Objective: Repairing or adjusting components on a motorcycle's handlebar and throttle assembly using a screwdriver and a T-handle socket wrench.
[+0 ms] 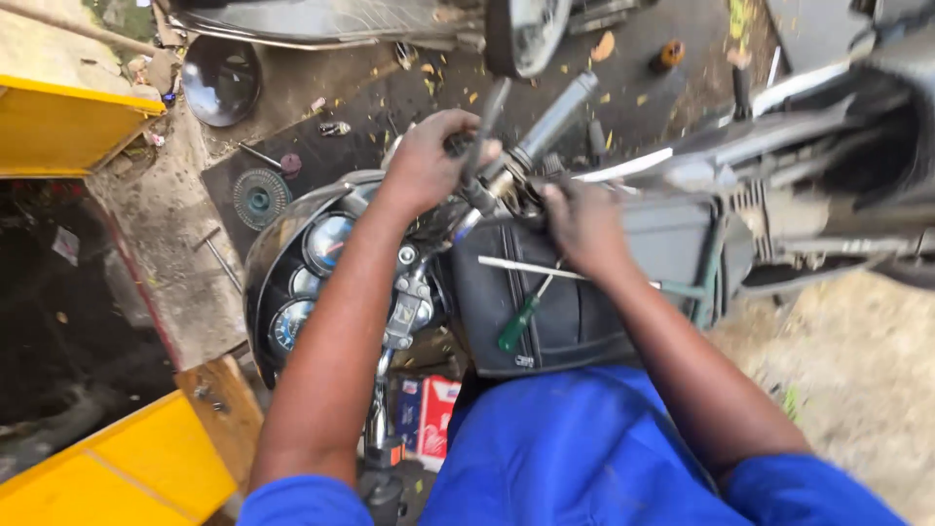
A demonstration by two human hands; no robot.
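I look down on a motorcycle's handlebar and its round gauges (312, 268). My left hand (429, 156) is closed around the handlebar lever (484, 127) near the grey grip (555, 119). My right hand (579, 224) rests with fingers curled on the fitting at the base of the grip, above the black tank bag (545, 312); whether it holds a tool I cannot tell. A green-handled screwdriver (521, 321) lies on the bag, with a thin white rod (531, 267) beside it.
Yellow panels (58, 127) stand at left and lower left. A metal bowl (222, 80) and a round disc (260, 198) lie on the dirty ground ahead. A red and white box (429, 414) sits below the bike. Another motorcycle (828, 166) is at right.
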